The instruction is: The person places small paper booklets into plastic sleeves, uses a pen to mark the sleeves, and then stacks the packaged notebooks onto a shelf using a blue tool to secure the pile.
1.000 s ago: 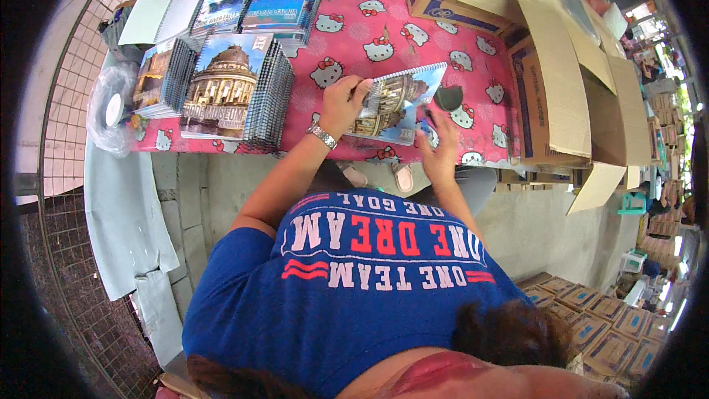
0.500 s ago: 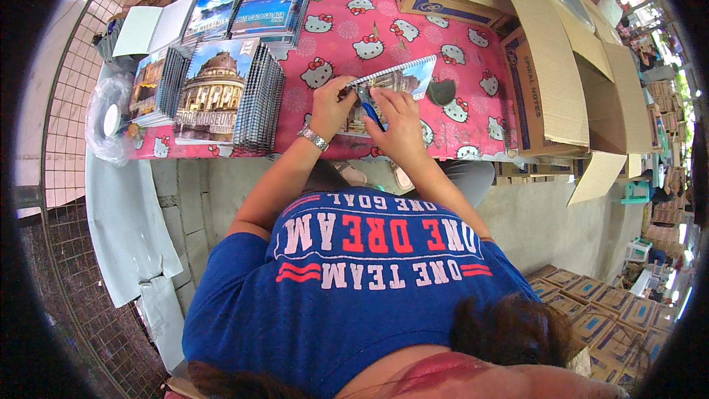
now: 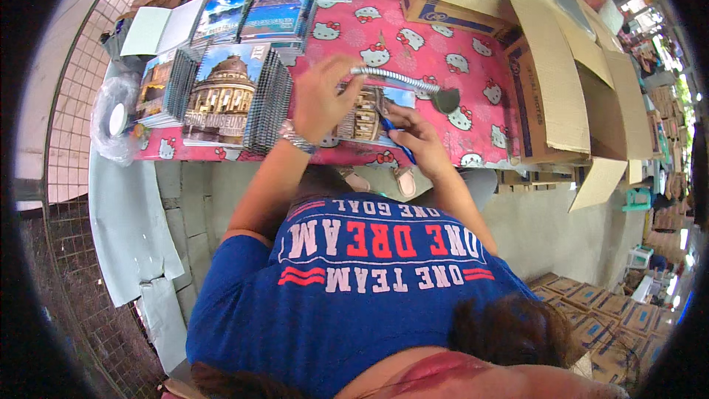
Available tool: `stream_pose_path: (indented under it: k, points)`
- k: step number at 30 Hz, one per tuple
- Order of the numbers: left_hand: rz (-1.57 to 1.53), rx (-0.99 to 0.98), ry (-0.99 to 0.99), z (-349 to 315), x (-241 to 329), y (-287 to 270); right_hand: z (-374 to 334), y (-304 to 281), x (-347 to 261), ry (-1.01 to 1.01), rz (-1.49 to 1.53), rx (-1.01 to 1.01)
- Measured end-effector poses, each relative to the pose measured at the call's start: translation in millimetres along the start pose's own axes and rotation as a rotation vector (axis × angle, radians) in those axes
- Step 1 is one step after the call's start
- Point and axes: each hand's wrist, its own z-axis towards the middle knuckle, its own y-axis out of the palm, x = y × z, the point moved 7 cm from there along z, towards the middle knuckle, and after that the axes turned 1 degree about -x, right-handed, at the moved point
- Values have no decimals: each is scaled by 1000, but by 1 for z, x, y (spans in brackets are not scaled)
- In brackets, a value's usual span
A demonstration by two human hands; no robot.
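We pinch a spiral notebook by its coil with our left hand, blue-handled pliers grasped in our right hand.

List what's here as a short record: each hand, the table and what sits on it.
Left hand: grips a notebook near its coil
Right hand: holds a blue-handled tool by the notebook
Table cover: pink patterned cloth
Left side: notebook stacks
Right side: open cardboard boxes
Beside the notebook: dark object, kind unclear
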Motion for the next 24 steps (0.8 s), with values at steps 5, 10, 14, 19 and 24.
stream_pose_path:
  k: [5,10,14,19,24]
  points:
    - [408,4,412,75,93,-119,-24,-92,36,107,-850,178]
    - [895,-304,182,98,20,-124,-37,-137,80,83,-1089,159]
    - [734,-417,-186,54,-88,-127,-16,-158,75,1,-978,171]
    - [942,-496,-505,-17,-158,-165,0,-316,81,110,-1390,516]
    - [809,-298,-624,-65,-182,-178,-7,-372,107,209,-1915,838]
